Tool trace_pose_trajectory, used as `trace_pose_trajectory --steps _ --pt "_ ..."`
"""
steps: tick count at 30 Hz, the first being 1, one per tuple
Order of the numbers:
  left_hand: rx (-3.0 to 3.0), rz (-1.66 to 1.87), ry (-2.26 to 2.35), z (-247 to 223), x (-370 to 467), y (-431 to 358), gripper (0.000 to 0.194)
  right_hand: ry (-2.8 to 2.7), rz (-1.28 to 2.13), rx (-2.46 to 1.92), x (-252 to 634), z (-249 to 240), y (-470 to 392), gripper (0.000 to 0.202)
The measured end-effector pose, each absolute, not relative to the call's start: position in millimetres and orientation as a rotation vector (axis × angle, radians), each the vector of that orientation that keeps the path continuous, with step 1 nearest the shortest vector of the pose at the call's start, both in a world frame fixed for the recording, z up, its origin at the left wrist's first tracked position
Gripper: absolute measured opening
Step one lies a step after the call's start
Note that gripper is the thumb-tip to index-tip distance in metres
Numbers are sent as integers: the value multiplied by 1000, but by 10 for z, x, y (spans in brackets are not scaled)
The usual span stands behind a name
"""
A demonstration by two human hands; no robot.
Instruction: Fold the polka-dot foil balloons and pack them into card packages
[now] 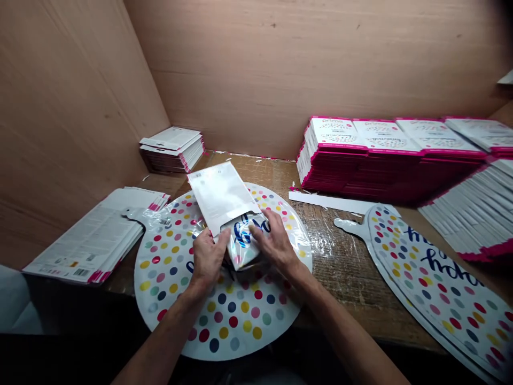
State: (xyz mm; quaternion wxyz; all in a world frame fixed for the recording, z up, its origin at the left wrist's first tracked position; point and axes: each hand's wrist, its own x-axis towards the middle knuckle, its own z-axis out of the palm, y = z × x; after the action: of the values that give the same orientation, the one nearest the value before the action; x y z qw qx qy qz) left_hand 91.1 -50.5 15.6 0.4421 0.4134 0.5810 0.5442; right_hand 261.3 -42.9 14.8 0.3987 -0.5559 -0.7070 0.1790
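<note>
The white cardboard envelope (220, 190) is tilted above the middle of a flat, round polka-dot foil balloon (236, 315), its cut-out mouth facing the person; the folded foil balloon (241, 247), printed with blue script lettering, lies partly within that mouth, its near portion projecting toward the person. The left hand (209, 258) pinches the lower left corner of the envelope, thumb laid beside the mouth and the folded foil; the right hand (276, 243) grips the right side of the folded foil balloon, thumb across its printed face; its remaining fingers appear to lie behind the foil near the envelope's corner, though their exact contact is partly hidden.

The round balloon lies on the brown worktable (328, 262) and overhangs its near edge; its neck points left and rests against a front-left stack of printed envelopes (92, 230); a smaller envelope stack (172, 139) stands behind, near the wooden side panel (72, 107). To the right, further flat polka-dot balloons (444, 289) lie overlapped, necks pointing left; a narrow white strip (328, 201) lies behind them, in front of a row of pink-edged packet stacks (340, 166); a slanted file of packets (468, 208) occupies the far right.
</note>
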Motion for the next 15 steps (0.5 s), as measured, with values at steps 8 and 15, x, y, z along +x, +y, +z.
trace_pose_trajectory --steps 8,15 --pt "1206 1328 1560 457 967 -817 38 -2056 -332 -1242 2584 11 -1205 65" --pt "1284 1387 1458 390 999 -955 48 -2082 -208 -1071 2578 90 -1193 65"
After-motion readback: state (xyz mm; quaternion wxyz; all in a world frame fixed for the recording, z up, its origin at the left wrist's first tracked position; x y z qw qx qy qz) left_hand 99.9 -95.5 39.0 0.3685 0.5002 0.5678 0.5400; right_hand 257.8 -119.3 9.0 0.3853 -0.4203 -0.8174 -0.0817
